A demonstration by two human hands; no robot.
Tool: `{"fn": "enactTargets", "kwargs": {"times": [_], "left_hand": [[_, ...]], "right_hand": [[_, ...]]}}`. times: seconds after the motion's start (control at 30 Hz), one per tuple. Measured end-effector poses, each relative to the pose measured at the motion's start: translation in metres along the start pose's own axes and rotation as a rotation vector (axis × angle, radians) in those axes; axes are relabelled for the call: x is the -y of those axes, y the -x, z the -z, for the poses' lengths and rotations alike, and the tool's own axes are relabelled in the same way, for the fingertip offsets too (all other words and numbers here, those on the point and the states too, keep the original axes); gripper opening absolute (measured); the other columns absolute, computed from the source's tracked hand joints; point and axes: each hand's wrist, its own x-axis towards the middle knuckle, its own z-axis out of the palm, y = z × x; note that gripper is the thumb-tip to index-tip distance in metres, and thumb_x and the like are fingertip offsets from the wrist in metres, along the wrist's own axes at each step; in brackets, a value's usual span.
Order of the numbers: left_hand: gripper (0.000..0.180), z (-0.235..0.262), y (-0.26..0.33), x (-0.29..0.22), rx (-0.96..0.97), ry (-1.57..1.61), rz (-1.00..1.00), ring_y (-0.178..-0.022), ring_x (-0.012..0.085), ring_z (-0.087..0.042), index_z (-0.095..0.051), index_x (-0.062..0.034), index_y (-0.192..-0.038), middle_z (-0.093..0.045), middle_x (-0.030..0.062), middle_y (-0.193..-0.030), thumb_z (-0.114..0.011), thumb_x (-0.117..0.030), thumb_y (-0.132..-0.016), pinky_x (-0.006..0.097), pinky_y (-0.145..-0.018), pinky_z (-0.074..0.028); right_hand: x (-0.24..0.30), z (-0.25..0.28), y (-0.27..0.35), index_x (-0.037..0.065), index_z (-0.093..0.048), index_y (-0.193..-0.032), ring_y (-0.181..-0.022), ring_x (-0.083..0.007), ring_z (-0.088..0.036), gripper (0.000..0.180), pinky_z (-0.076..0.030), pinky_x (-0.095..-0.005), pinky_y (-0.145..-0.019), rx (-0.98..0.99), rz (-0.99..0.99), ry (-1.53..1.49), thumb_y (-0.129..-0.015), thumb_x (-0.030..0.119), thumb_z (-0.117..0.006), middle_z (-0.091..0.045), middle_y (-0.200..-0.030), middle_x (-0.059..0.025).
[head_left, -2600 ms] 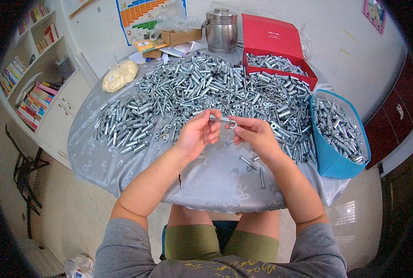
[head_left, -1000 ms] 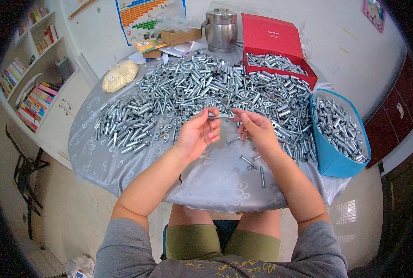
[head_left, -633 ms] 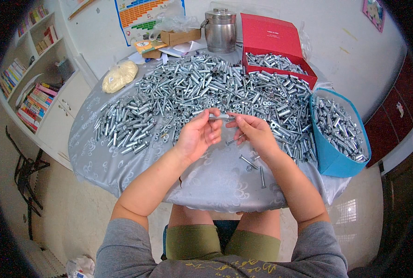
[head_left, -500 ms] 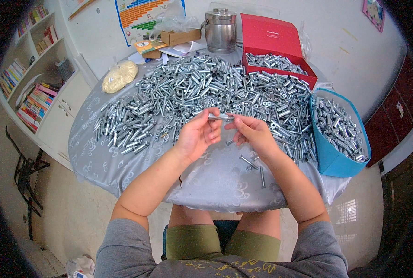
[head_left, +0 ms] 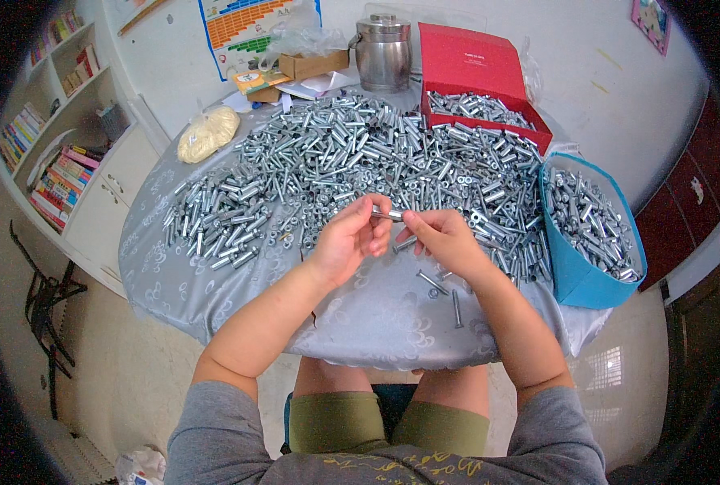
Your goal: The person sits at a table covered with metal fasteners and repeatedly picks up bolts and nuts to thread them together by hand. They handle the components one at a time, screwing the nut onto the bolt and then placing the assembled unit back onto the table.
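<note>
Above the near part of the table, my two hands meet over a slim silvery expansion bolt. My left hand pinches one end between thumb and fingers. At the other end, the thumb and forefinger of my right hand close on the tip; any small part there is hidden. Another bolt shows just under my right fingers, and I cannot tell if it is held or lying. Below my right hand, loose bolts and a nut lie on the grey tablecloth.
A wide heap of bolts, sleeves and nuts covers the table's middle. A blue bin and an open red box, both holding metal parts, stand right. Behind are a steel pot, a cardboard box and a bag of pale stuff.
Both hands have come slightly down toward me. My right fingers have moved closer along the bolt, covering its right end, and the bolt is tilted a little more.
</note>
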Motion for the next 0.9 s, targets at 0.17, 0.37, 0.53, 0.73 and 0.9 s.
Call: {"fn": "enactTargets", "kwargs": {"times": [0.17, 0.37, 0.53, 0.73, 0.9], "left_hand": [[0.022, 0.002, -0.002, 0.0, 0.045, 0.032, 0.039, -0.053, 0.0097, -0.034, -0.043, -0.0096, -0.089, -0.035, -0.0016, -0.063, -0.034, -0.03, -0.09, 0.024, -0.054, -0.031], [0.024, 0.007, -0.003, -0.006, -0.084, 0.184, 0.016, -0.052, 0.0094, -0.032, -0.045, -0.0092, -0.091, -0.035, -0.0018, -0.063, -0.033, -0.03, -0.091, 0.024, -0.053, -0.03], [0.025, 0.013, -0.004, -0.008, -0.171, 0.166, -0.01, -0.052, 0.0091, -0.032, -0.047, -0.009, -0.091, -0.034, -0.0022, -0.061, -0.032, -0.029, -0.091, 0.023, -0.052, -0.029], [0.025, 0.011, -0.004, -0.007, -0.184, 0.136, -0.005, -0.051, 0.009, -0.031, -0.047, -0.009, -0.092, -0.034, -0.002, -0.061, -0.032, -0.03, -0.091, 0.024, -0.052, -0.029], [0.025, 0.013, -0.006, -0.006, -0.187, 0.145, 0.002, -0.051, 0.0093, -0.031, -0.047, -0.0092, -0.092, -0.034, -0.0017, -0.061, -0.033, -0.03, -0.091, 0.024, -0.052, -0.029]], "right_hand": [[0.003, 0.001, 0.002, -0.003, -0.063, -0.085, -0.053, -0.009, -0.049, 0.051, -0.04, -0.0223, -0.049, 0.109, -0.064, -0.192, -0.087, 0.043, -0.042, -0.062, -0.071, -0.0061], [0.002, 0.027, 0.0, 0.003, -0.065, -0.083, -0.059, -0.0181, -0.057, 0.036, -0.043, -0.0291, -0.052, -0.229, 0.046, 0.283, -0.082, 0.037, -0.051, -0.062, -0.072, -0.0089], [0.015, 0.036, 0.008, 0.012, -0.067, -0.078, -0.065, -0.0271, -0.06, 0.02, -0.046, -0.0367, -0.059, -0.37, 0.016, 0.813, -0.07, 0.029, -0.061, -0.061, -0.068, -0.0113], [0.006, 0.04, 0.01, 0.012, -0.066, -0.071, -0.067, -0.0281, -0.06, 0.018, -0.047, -0.0372, -0.062, -0.169, -0.097, 1.015, -0.066, 0.029, -0.062, -0.062, -0.069, -0.0108], [0.002, 0.044, 0.013, 0.011, -0.066, -0.067, -0.067, -0.0291, -0.06, 0.014, -0.048, -0.0369, -0.062, -0.36, -0.103, 1.138, -0.062, 0.022, -0.06, -0.062, -0.068, -0.0119]]}}
